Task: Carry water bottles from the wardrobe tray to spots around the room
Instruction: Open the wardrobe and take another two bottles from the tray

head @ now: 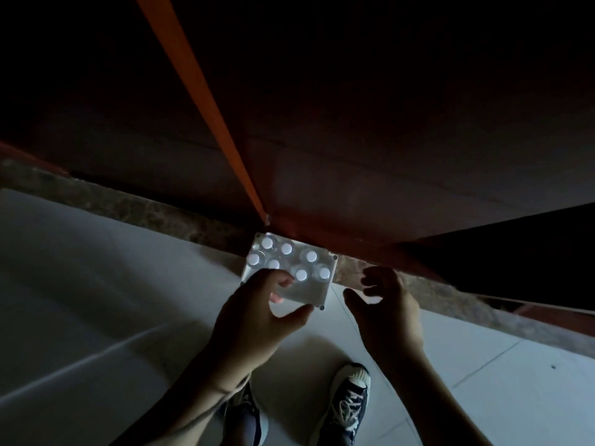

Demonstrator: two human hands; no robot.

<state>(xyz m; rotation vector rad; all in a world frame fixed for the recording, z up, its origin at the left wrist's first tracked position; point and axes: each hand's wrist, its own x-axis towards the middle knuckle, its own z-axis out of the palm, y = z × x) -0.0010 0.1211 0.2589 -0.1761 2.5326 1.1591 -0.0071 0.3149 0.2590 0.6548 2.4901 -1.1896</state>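
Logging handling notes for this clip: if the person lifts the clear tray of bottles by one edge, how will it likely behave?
The tray looks like stiff clear plastic, so it probably won't flop. Seven capped bottles crowd its far side, so it is likely heavy and would tip that way. Upright bottles may topple if tilted.

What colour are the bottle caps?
White. The bottle caps in the tray show in the head view.

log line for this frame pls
left hand: over tray front, holding nothing | right hand: open beside tray | bottles: seven caps visible
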